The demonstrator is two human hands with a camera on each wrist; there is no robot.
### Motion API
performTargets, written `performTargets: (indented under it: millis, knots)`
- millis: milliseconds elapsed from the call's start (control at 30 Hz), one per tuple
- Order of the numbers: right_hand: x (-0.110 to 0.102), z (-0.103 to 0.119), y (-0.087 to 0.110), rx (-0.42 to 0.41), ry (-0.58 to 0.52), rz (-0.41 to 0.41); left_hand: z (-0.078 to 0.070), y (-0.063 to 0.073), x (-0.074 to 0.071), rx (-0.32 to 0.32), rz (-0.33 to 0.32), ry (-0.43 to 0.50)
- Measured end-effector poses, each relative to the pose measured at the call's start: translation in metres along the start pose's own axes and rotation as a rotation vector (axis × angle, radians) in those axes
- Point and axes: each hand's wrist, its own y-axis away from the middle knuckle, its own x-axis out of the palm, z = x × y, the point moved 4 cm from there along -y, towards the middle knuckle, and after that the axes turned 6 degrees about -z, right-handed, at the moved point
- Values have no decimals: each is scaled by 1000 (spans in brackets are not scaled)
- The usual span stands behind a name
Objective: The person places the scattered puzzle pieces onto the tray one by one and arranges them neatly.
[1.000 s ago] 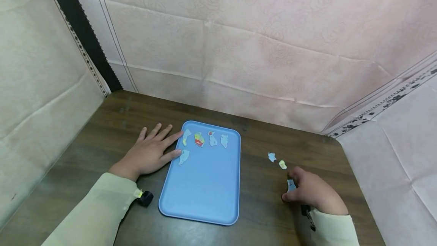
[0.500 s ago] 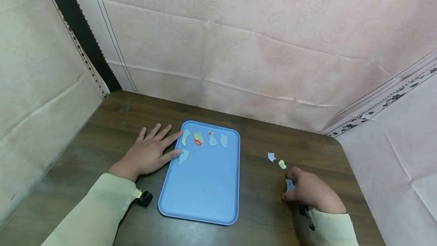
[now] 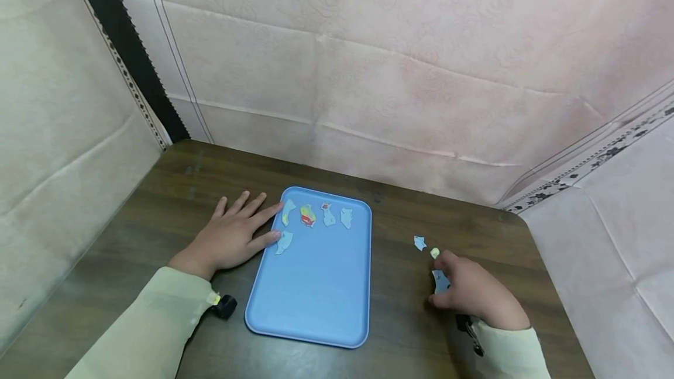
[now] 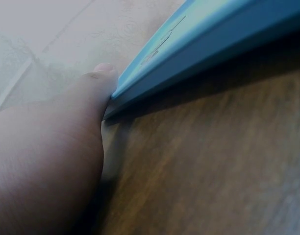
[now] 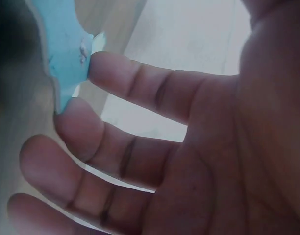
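My left hand [image 3: 226, 241] lies with fingers spread on the table, index finger and thumb touching the left rim of a blue tray [image 3: 310, 297]. In the left wrist view the thumb [image 4: 103, 81] meets the tray's edge. Over the table to the right, my right hand [image 3: 481, 291] holds a light blue puzzle piece [image 3: 440, 281] between thumb and fingers. The right wrist view shows fingertips [image 5: 79, 122] at the edge of that puzzle piece [image 5: 66, 44], which has a small dark mark. Close beyond this hand lies a yellowish puzzle piece [image 3: 434, 252].
Along the tray's far end lie several puzzle pieces, among them a red-and-yellow one [image 3: 308, 215]. A pale blue one [image 3: 284, 242] is below them, near my left thumb. Another blue piece [image 3: 419, 243] lies on the wooden table [image 3: 400, 320]. Pale cloth [image 3: 368, 75] hangs behind.
My right hand has shifted slightly left and away from me, carrying the blue puzzle piece, and now partly overlaps the yellowish piece. The left hand and tray have stayed in place.
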Motion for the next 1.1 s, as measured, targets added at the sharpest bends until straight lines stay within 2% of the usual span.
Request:
performTargets:
  millis: [233, 633, 833, 933, 1100]
  knots:
    - [-5, 34, -4, -52, -45, -25, 0, 0, 0, 2, -6, 4]
    - [-12, 85, -18, -137, -16, -111, 1, -1, 1, 2, -3, 0]
    - [-7, 109, -24, -228, -8, -210, 0, 0, 1, 1, -3, 1]
    - [-2, 123, -28, -244, -12, -255, 0, 0, 1, 0, -2, 1]
    - [8, 152, -37, -262, -48, -276, 0, 0, 1, 2, -2, -3]
